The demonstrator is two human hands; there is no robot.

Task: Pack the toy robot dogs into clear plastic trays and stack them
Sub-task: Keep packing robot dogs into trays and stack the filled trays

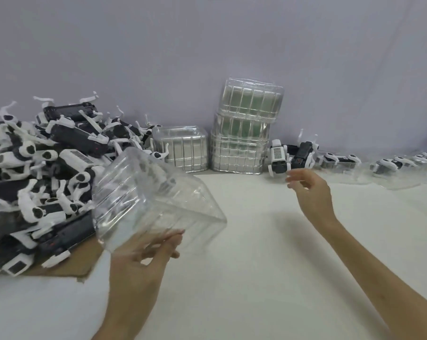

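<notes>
Clear ribbed plastic tray (156, 200), tilted

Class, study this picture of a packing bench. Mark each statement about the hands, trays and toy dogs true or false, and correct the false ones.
1. The left hand holds a clear tray tilted above the table. True.
2. The right hand grips a toy dog. False: its fingers are spread and hold nothing, just short of two loose toy dogs by the wall.
3. A big pile of toy dogs lies at the left. True.
4. The tall stack of trays stands on that pile. False: it stands on the table against the wall, apart from the pile.
</notes>
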